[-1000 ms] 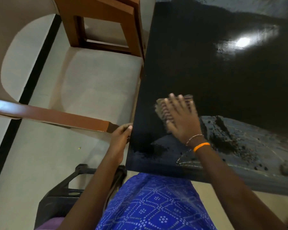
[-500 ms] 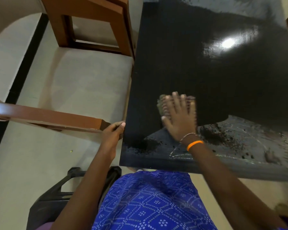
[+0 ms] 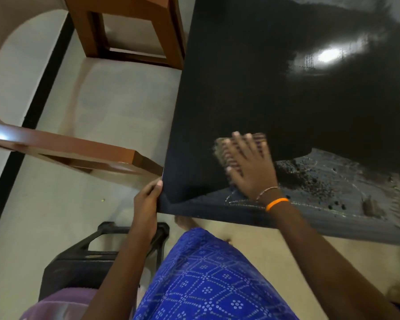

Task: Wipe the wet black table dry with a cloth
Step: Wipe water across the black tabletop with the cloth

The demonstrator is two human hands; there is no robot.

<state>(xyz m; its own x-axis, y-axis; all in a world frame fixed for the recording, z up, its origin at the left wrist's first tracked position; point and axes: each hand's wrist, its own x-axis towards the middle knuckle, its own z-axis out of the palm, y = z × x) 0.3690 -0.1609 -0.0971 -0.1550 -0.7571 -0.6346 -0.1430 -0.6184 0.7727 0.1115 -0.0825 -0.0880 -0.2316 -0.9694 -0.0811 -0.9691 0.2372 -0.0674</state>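
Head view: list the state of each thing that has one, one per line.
Table: wet film and droplets along the near edge at right, rest looks smooth.
Cloth: pressed flat on the table under the right hand, blurred.
Right hand: flat, fingers spread, on the cloth.
Left hand: gripping the table's near left corner.
Orange band: on the right wrist.

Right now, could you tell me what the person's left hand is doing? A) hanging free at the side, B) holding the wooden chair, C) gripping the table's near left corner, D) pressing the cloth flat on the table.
C: the left hand grips the near left corner of the black table, while the right hand presses the cloth flat.
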